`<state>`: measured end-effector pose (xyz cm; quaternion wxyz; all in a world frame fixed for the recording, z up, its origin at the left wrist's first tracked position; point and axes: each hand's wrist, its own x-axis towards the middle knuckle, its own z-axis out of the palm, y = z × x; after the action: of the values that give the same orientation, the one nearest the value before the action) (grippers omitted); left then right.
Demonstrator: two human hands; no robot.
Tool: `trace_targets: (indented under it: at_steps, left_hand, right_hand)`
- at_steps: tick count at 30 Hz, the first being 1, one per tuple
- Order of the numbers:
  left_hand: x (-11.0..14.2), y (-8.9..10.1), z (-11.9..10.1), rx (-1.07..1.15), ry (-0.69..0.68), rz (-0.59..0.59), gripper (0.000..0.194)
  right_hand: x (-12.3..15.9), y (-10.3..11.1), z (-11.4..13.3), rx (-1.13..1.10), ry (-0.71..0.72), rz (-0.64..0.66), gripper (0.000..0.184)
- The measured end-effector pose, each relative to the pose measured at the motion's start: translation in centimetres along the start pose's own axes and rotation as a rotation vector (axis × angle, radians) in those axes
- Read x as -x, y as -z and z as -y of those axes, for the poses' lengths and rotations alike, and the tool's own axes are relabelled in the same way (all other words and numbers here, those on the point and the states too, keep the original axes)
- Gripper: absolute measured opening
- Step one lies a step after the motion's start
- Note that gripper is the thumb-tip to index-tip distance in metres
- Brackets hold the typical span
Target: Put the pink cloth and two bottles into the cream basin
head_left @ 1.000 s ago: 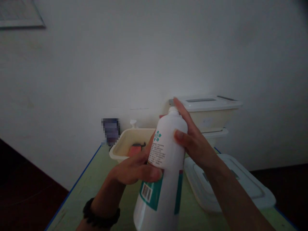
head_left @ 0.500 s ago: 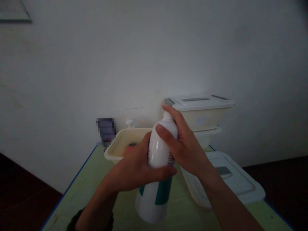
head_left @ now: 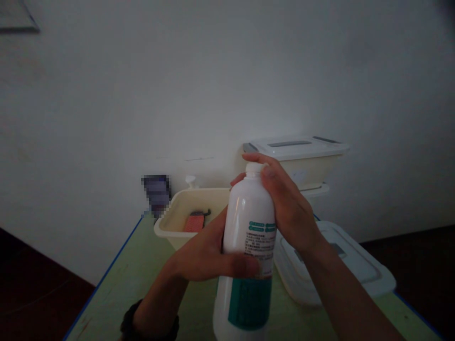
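A large white bottle (head_left: 247, 203) with a green band and small print stands nearly upright in front of me. My left hand (head_left: 209, 255) is wrapped around its body, thumb across the printed side and fingers behind. At the top is a white screw cap (head_left: 255, 167). My right hand (head_left: 287, 203) closes on the cap and neck from the right, its thumb at the cap's side and the index finger reaching behind it. The bottle's base runs to the lower edge of the view.
Behind the bottle, a cream bin (head_left: 167, 232) holds a red and dark item (head_left: 195, 222). A white pump top (head_left: 191, 181) rises behind it, beside a pixelated dark object (head_left: 157, 192). Lidded storage boxes (head_left: 302, 166) are stacked at right. A loose lid (head_left: 341, 265) lies on the green table (head_left: 117, 279).
The bottle has turned in my hands, so a different printed side faces me, and it stands more upright. My right thumb has moved from the bottle's shoulder up to the cap.
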<state>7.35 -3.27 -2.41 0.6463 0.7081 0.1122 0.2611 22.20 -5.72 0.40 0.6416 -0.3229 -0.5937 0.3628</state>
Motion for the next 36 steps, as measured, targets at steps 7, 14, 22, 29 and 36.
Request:
trace_targets:
  at_steps: [7,14,22,29,36]
  left_hand:
    - [0.08,0.2,-0.03,-0.014,0.071,-0.011,0.085]
    - [0.11,0.29,-0.29,-0.032,0.094,0.003,0.077]
    - [0.24,0.3,-0.46,-0.046,0.093,0.016,0.066]
    - [0.11,0.37,-0.57,-0.068,0.092,0.019,0.069]
    - [0.23,0.24,-0.48,-0.025,0.097,0.003,0.07]
  right_hand:
    - [0.16,0.2,0.0,0.026,0.016,0.007,0.022]
    - [0.27,-0.01,-0.15,0.035,0.022,0.006,0.025]
    - [0.5,-0.09,0.49,0.099,0.014,0.005,0.027]
    - [0.52,-0.08,0.54,0.107,0.018,0.009,0.026]
    - [0.51,-0.23,0.76,0.136,0.003,-0.024,0.024]
